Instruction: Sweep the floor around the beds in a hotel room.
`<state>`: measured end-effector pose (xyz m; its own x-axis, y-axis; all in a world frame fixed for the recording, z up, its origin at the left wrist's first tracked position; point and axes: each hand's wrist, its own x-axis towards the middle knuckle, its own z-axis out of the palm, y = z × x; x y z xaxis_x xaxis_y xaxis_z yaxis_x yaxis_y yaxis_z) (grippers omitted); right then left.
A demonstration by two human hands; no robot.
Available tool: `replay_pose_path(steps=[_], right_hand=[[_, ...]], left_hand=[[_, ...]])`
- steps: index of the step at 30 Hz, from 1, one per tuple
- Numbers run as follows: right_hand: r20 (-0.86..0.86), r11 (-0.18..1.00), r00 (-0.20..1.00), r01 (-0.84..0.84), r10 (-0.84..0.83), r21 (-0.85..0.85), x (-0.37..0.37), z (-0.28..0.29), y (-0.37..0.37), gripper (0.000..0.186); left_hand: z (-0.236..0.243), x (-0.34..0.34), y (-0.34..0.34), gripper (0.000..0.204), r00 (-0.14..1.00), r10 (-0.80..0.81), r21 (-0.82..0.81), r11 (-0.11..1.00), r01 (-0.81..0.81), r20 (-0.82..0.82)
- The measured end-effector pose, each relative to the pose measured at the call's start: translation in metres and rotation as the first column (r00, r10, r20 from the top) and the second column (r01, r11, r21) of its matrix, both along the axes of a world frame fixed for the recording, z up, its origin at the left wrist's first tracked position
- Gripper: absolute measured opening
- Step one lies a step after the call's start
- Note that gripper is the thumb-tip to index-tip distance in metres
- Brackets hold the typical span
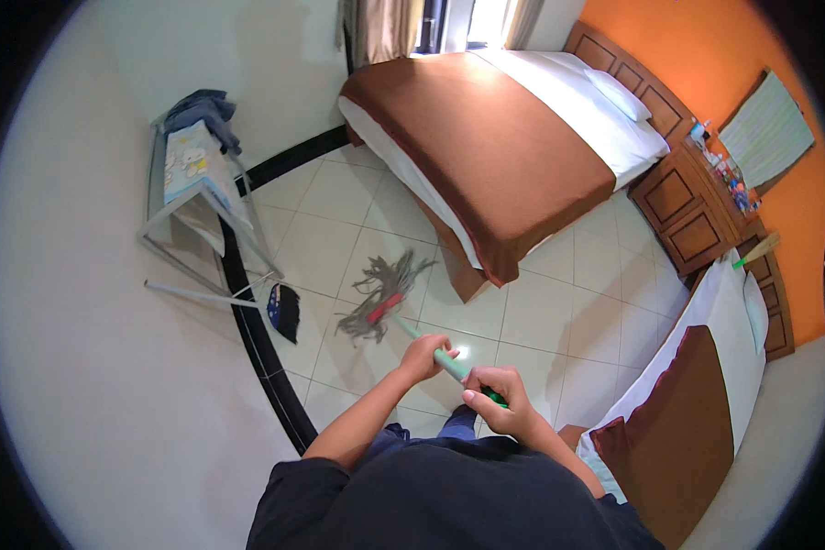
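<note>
Both my hands are wrapped round the pale green handle of a mop (pixel 453 365). My left hand (pixel 422 357) grips it lower down, nearer the mop head. My right hand (pixel 504 401) holds the upper end, close to my body, where a darker green tip shows. The handle slants away to the far left, down to a red clamp (pixel 385 307) with grey strands (pixel 372 282) spread over the pale floor tiles (pixel 467 316). The strands look slightly blurred.
A broom (pixel 284 312) leans by the dark skirting, next to a drying rack (pixel 192 202) with cloths. Ahead stands a bed (pixel 486 137) with a brown cover; another bed (pixel 678 422) is at right. Between them sits a wooden cabinet (pixel 692 206) with small items on top.
</note>
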<state>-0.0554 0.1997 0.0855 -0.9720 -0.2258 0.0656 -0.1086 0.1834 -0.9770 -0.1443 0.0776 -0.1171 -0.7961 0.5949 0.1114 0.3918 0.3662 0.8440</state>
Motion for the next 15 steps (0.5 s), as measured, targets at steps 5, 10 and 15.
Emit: replay_pose_path(steps=[5,10,15], right_hand=[[0.266,0.957,0.960,0.160,-0.093,-0.241,0.000,-0.006,0.067,0.029],[0.288,0.888,0.940,0.282,-0.181,-0.363,0.003,-0.016,0.141,0.031],[0.249,0.885,0.917,0.376,-0.312,-0.276,-0.003,0.001,0.190,0.030]], left_hand=[[0.012,0.030,0.029,0.028,0.984,0.079,-0.189,0.981,-0.049,0.157],[-0.008,0.029,0.087,0.019,0.982,-0.127,-0.262,0.952,0.160,0.136],[-0.005,-0.003,0.169,0.012,0.980,-0.192,-0.188,0.962,0.198,0.051]])
